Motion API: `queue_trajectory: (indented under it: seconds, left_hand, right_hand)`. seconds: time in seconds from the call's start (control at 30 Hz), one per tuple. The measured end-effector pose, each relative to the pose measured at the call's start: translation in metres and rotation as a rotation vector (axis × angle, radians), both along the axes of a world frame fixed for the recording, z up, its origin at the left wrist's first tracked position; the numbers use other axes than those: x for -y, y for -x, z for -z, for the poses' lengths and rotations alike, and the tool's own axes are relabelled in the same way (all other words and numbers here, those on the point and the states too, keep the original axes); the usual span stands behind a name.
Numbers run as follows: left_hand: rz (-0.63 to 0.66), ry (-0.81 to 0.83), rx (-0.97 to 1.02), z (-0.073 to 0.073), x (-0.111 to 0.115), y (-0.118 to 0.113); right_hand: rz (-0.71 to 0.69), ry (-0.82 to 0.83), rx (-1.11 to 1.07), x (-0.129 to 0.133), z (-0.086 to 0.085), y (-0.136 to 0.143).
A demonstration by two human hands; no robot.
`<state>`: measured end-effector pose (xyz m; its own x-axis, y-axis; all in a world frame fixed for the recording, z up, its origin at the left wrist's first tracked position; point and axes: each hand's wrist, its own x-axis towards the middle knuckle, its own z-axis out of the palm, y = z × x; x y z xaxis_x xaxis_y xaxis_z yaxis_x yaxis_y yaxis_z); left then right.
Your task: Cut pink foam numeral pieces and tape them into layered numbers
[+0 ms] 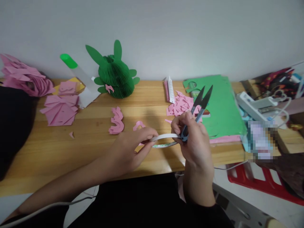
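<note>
A thin ring of white double-sided tape (166, 136) with green print on its inner side is held up between both hands over the table's front part. My left hand (131, 145) pinches the ring's left edge between thumb and fingers. The fingers of my right hand (196, 144) are closed on the ring's right side. That same hand grips scissors (206, 100), blades pointing up and away, slightly apart. Below and behind the left fingers lies a curled pink paper cutout (139, 124), partly covered. Left of it rests a stack of scalloped pink pieces (117, 120).
A green honeycomb paper figure (116, 76) stands by the wall. Pink scraps (181, 104), a glue tube (170, 90) and green sheets (220, 110) lie to the right, beside a power strip (255, 109). Folded pink paper (60, 110) and a green-capped tube (77, 71) are left.
</note>
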<state>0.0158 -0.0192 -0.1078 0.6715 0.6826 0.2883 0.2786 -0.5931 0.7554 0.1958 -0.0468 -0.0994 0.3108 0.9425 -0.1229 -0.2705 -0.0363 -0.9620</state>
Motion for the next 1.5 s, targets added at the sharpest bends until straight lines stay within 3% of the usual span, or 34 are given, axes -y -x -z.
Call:
queue_trajectory:
  seconds: [0.87, 1.17, 1.5]
  left_hand:
    - [0.012, 0.005, -0.003, 0.005, 0.0, 0.0]
    - [0.063, 0.155, -0.022, -0.003, 0.0, -0.001]
    - [0.039, 0.02, -0.048, 0.001, 0.001, 0.004]
  right_hand:
    - [0.04, 0.027, -0.077, -0.002, 0.005, -0.001]
    - [0.059, 0.059, -0.05, -0.004, 0.006, -0.001]
    - [-0.008, 0.136, -0.215, -0.009, 0.012, -0.003]
